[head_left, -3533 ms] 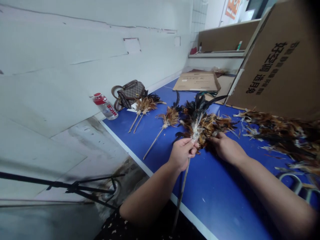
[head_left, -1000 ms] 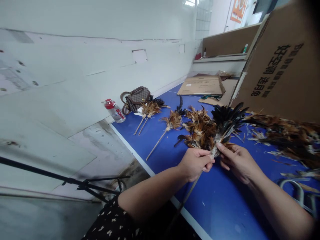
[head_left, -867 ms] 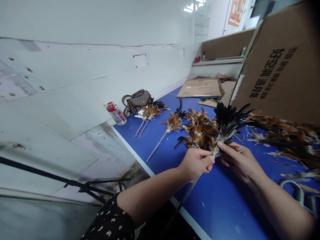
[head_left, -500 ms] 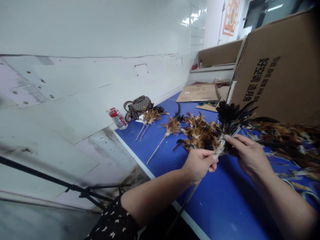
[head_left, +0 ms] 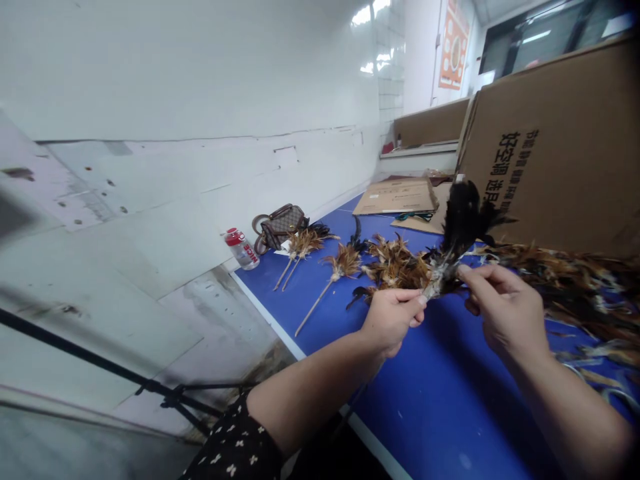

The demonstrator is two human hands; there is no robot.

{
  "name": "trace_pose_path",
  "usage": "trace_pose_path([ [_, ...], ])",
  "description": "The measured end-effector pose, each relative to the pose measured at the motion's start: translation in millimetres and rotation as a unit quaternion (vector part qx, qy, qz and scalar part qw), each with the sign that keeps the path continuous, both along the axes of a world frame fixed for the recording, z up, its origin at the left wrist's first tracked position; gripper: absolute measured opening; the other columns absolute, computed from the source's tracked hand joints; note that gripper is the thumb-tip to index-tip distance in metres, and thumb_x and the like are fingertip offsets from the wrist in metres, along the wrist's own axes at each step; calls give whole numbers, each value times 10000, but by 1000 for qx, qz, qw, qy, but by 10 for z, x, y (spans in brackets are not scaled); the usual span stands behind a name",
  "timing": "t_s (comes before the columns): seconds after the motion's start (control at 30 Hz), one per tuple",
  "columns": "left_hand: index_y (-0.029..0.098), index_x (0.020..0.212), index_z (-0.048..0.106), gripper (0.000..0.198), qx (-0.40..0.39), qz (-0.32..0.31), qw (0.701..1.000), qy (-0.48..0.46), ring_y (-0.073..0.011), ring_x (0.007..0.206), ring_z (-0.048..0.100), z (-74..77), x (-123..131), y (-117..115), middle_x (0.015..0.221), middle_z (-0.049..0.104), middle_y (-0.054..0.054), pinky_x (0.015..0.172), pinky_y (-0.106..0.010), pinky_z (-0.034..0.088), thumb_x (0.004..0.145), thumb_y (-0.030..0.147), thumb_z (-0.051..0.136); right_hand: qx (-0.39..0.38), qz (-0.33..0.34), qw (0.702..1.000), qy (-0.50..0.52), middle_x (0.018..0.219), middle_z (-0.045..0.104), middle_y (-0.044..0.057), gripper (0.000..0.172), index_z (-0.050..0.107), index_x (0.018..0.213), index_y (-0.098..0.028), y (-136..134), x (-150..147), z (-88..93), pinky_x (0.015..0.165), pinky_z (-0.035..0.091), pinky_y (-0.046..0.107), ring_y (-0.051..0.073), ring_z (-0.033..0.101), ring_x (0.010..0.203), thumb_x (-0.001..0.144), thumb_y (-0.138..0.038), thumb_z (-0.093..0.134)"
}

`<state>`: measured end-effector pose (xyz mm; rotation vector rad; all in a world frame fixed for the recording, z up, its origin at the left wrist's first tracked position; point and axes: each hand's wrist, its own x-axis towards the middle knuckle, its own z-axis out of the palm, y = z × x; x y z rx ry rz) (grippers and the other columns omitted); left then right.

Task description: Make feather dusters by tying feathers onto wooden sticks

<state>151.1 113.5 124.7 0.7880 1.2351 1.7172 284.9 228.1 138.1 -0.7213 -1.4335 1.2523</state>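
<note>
My left hand point(head_left: 391, 319) is closed round the thin stick of a feather duster point(head_left: 453, 243), held above the blue table point(head_left: 440, 400). The duster's black and brown feathers fan up and to the right. My right hand point(head_left: 503, 305) pinches the feathers at the pale bound part just above my left hand. The stick runs down behind my left forearm and is mostly hidden.
A pile of brown feathers point(head_left: 395, 267) lies just behind my hands. Three small feather dusters point(head_left: 340, 263) lie further left, near a brown handbag point(head_left: 280, 225) and a red-capped bottle point(head_left: 242, 248). A big cardboard box point(head_left: 555, 147) stands at right, loose feathers point(head_left: 580, 287) before it.
Both hands have lifted the duster and swung its feathered end from over the pile up and to the right. The view has tilted upward.
</note>
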Motion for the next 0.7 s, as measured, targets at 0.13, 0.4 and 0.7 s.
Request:
trace_pose_path([
  [0.13, 29, 1049, 804, 503, -27, 27, 999, 27, -81, 583, 484, -83, 47, 16, 639, 597, -2, 598, -265, 307, 736, 407, 916, 59, 20, 985, -162, 472, 489, -14, 618, 618, 591, -232, -10, 18, -7, 411, 275, 278, 123, 396, 449, 855, -765, 784],
  [0.4, 90, 728, 703, 437, 0, -38, 998, -58, -79, 575, 446, -82, 86, -2, 637, 563, -20, 578, -286, 226, 715, 464, 929, 10, 70, 987, -144, 520, 612, 13, 602, 655, 664, -227, 40, -27, -155, 445, 408, 285, 163, 557, 463, 841, -787, 788],
  [0.7, 54, 889, 734, 384, -39, -132, 980, -144, -105, 621, 572, -13, -172, 5, 814, 654, -74, 582, -253, 340, 709, 329, 932, 28, 135, 985, -100, 515, 617, 4, 552, 710, 715, -220, 31, -24, -133, 506, 468, 298, 170, 598, 475, 856, -743, 819],
])
